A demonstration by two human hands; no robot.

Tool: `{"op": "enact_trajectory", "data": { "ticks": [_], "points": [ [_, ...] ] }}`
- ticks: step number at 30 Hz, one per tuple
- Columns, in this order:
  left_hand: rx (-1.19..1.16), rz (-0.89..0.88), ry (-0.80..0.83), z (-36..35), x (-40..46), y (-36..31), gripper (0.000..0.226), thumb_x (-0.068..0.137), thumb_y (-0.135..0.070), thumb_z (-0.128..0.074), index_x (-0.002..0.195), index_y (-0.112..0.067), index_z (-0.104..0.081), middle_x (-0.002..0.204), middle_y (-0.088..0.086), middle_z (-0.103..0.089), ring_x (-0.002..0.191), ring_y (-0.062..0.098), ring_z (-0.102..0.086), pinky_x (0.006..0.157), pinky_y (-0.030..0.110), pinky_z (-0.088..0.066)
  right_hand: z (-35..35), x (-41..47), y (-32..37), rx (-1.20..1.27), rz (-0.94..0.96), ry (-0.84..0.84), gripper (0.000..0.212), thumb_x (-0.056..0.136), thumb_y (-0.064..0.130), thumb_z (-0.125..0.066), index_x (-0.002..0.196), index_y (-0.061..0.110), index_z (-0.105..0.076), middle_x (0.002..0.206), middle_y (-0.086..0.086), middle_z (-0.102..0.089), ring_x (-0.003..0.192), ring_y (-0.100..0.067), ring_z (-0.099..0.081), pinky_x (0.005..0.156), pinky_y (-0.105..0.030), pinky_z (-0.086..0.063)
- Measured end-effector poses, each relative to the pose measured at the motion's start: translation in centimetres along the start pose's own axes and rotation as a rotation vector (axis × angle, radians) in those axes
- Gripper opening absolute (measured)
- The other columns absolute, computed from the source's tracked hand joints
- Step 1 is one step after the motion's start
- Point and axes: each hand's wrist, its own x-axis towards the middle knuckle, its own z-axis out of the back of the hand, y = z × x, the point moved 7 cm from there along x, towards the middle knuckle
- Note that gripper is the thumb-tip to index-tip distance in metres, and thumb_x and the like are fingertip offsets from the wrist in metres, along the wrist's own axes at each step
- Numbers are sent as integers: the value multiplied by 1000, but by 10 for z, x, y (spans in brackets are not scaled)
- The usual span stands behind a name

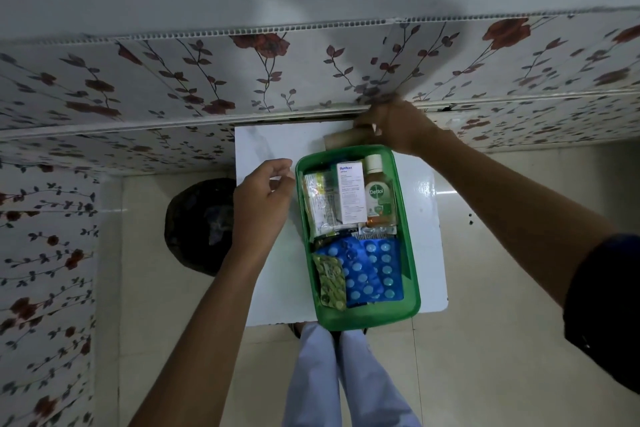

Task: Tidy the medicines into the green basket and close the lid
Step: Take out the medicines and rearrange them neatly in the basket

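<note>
Sitting on the white table [426, 218], the green basket [412, 291] is open-topped and translucent. Contents: a Dettol bottle [377, 191] beside a white carton [351, 192], foil sachets [318, 204], blue blister strips [375, 270], one green strip [330, 282]. Left hand [261, 203] hovers by the basket's left rim, fingers loosely curled, holding nothing. Right hand [394, 130] grips a brownish flat object [341, 140] behind the basket (identity unclear).

1. One green basket [414, 288] on the table, lid off.
2. Inside the green basket: one white box [351, 192], one Dettol bottle [378, 192].
3. Also inside the green basket: two blue blister sheets [367, 270], one green strip [330, 282].
</note>
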Motion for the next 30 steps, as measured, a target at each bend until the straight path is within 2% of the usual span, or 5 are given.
{"op": "enact_trajectory", "data": {
  "ticks": [5,12,21,25,30],
  "points": [
    [-6,56,35,-6,-23,18,31,91,-18,-51,120,-13,-60,114,5,-66,101,18,-62,93,49,-51,44,-82,7,304,-353,-334,38,78,26,-69,112,11,-61,103,-10,-71,81,-23,-65,78,-30,-48],
    [-56,122,27,-15,-50,32,32,93,-14,-45,123,-17,-57,115,4,-64,106,19,-61,93,50,-51,-4,-176,97,667,-505,-311,36,76,38,-71,97,16,-52,79,-1,-66,70,-24,-64,61,-32,-50],
    [16,131,88,-18,-51,31,35,92,-13,-47,126,-20,-54,106,-2,-62,101,19,-62,92,45,-53,-38,-147,126,327,-343,-368,32,83,18,-62,114,15,-56,107,-15,-56,66,-34,-61,42,-35,-51],
    [170,132,213,-24,-51,34,45,86,-15,-56,130,-21,-49,108,5,-67,99,25,-65,86,44,-55,-20,-153,102,428,-294,-473,27,85,15,-58,112,12,-58,108,-15,-56,80,-30,-63,58,-36,-57],
    [230,120,256,-27,-52,40,44,79,-8,-49,119,-26,-50,86,21,-66,80,36,-66,71,53,-57,-2,-174,27,658,-603,-669,24,86,8,-56,108,16,-62,98,-1,-57,73,-13,-54,63,-3,-40]
  ]
}}
